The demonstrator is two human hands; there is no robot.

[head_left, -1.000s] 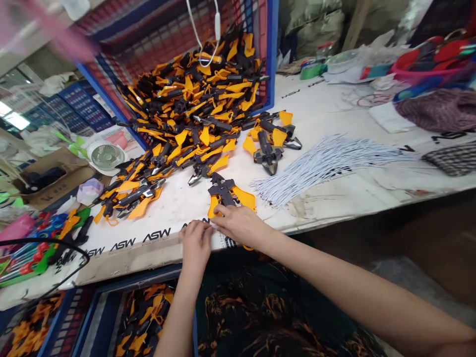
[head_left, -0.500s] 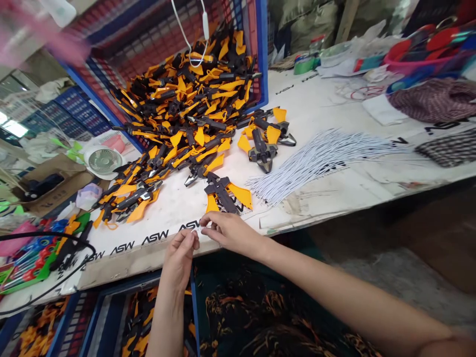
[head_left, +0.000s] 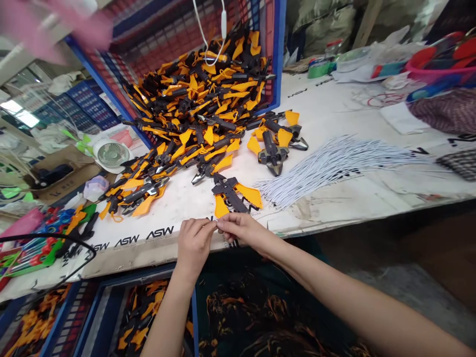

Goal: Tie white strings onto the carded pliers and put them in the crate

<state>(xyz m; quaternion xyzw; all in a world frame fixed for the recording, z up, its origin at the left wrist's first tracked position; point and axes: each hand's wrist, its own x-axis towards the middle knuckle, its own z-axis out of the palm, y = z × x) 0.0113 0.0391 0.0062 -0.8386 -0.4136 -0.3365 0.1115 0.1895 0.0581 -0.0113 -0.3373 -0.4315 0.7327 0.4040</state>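
Note:
My left hand (head_left: 193,245) and my right hand (head_left: 241,230) meet at the table's front edge, their fingertips pinched together on what looks like a short, thin white wire (head_left: 215,224), mostly hidden by my fingers. Just beyond my right hand lies a pair of orange-and-black handled pliers (head_left: 232,196), opened out and not touching my hands. A large heap of similar pliers (head_left: 197,104) fills a blue crate at the back. A loose bundle of thin white wires (head_left: 334,171) lies to the right of the single pliers.
The table's white cover (head_left: 159,233) bears black ASW print, with more pliers spilling across it. Another crate of pliers (head_left: 141,317) stands below the front edge. A small fan (head_left: 111,154), black cable (head_left: 48,239), and pink basket (head_left: 442,64) lie around.
My right hand has moved off the single pliers toward the front edge. My hands have come together, fingertips now touching at the wire.

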